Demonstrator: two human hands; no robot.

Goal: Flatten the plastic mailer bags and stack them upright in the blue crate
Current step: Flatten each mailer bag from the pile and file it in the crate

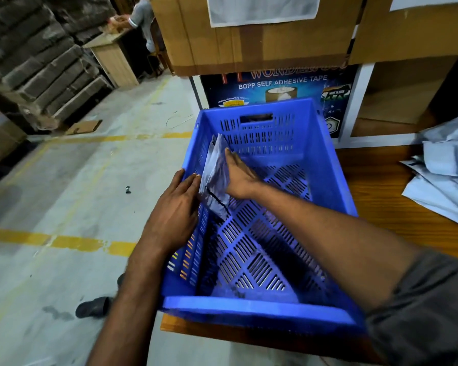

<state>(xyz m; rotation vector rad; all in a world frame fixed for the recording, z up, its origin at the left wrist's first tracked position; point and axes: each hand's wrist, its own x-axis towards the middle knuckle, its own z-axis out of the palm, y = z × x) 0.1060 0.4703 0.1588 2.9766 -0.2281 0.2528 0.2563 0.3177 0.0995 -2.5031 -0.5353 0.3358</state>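
Fingers (232, 157) of the right hand (239, 178) lie straight, pressing a few flattened mailer bags (215, 170) upright against the left wall of the blue crate (254, 306). The left hand (175, 207), fingers extended, rests on that wall from outside. The crate sits at the desk's (376, 180) left edge, mostly unfilled. A heap of loose mailers (444, 178) lies toward the desk's right edge, so the job looks barely begun.

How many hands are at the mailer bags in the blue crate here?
2. The left hand rests over the left rim of the blue crate, fingertips at the edge of the mailer bags; the right hand presses flat against them inside the crate.
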